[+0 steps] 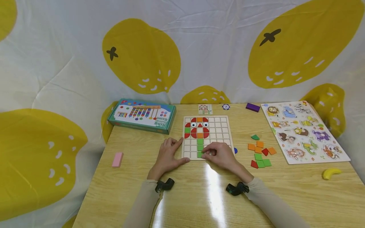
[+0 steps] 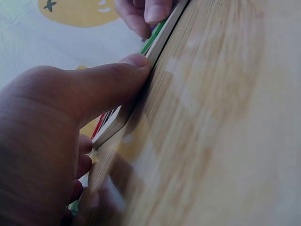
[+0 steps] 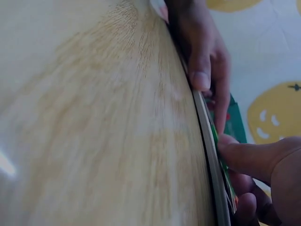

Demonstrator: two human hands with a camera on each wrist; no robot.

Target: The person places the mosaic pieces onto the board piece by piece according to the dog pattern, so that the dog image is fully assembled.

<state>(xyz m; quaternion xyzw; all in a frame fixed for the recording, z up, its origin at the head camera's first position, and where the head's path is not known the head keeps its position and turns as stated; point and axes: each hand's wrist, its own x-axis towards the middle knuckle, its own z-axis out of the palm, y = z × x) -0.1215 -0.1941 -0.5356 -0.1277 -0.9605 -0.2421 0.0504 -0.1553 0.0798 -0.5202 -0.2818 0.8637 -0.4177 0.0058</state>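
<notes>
A wooden grid board lies on the table, bearing a pattern of red, orange and green tiles with two eye pieces. At its lower left corner my left hand steadies it, thumb on the front edge and fingers by the left side. My right hand has its thumb and fingertips on a green square tile at the bottom of the green column. In the right wrist view, the thumb of the right hand meets the green tile at the board's edge; the other fingers are curled and partly hidden.
Loose orange tiles, green tiles and red pieces lie right of the board. Behind it are a pattern card and a poker chip. A game box, pink block, animal puzzle, purple block and toy banana surround it.
</notes>
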